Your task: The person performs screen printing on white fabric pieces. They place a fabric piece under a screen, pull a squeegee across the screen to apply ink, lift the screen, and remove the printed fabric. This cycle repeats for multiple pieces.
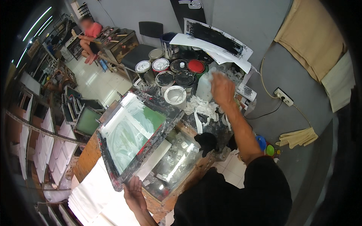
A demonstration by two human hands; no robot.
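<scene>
A screen printing frame [141,155], its dark rim smeared with paint, lies slantwise over the worktable. White paint covers much of its green mesh [154,117]. My left hand [135,193] is at the frame's near corner, fingers stretched out and palm showing, seemingly against the rim. Farther off, my right hand [223,89] has its fingers curled at the upper part of a whitish plastic bottle [204,89]; the fingertips are partly hidden. Crumpled white rags [203,108] lie just in front of the bottle. Left of it stands an open tub of white paint [175,95].
Several paint cans [165,79] crowd the table's far end. A glass-topped section [173,165] holds scattered scraps below the frame. White sheets [102,196] lie at the near left, with racks [45,143] beyond. A power socket [283,96] hangs on the right wall. Another person [90,34] sits far left.
</scene>
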